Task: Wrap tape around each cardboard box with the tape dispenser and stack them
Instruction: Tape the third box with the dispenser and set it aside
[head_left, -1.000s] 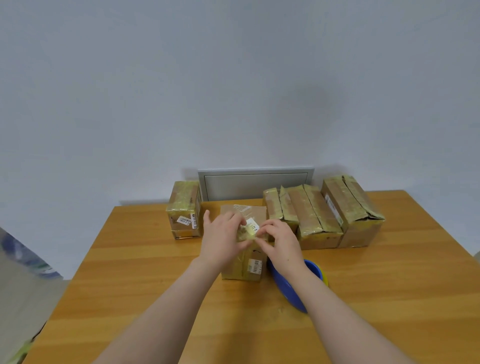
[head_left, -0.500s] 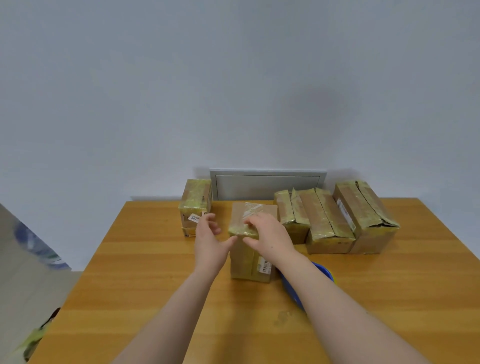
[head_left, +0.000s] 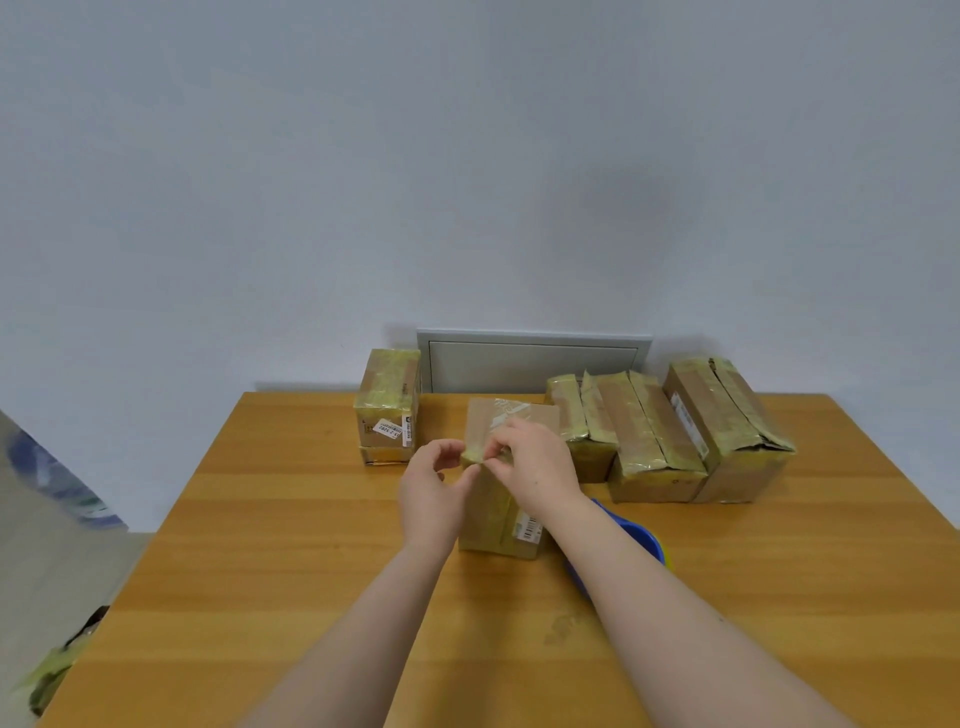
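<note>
The left hand (head_left: 431, 488) and right hand (head_left: 535, 467) pinch tape (head_left: 475, 457) on the box (head_left: 498, 525) between them. If it slips or folds, it may stick to itself and wrinkle.

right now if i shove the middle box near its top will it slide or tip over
The middle box stands on end, taller than its footprint, so a high push would likely tip it; a low one should slide it on the smooth table. Its taped faces look glossy, so possibly slippery to grip.
</note>
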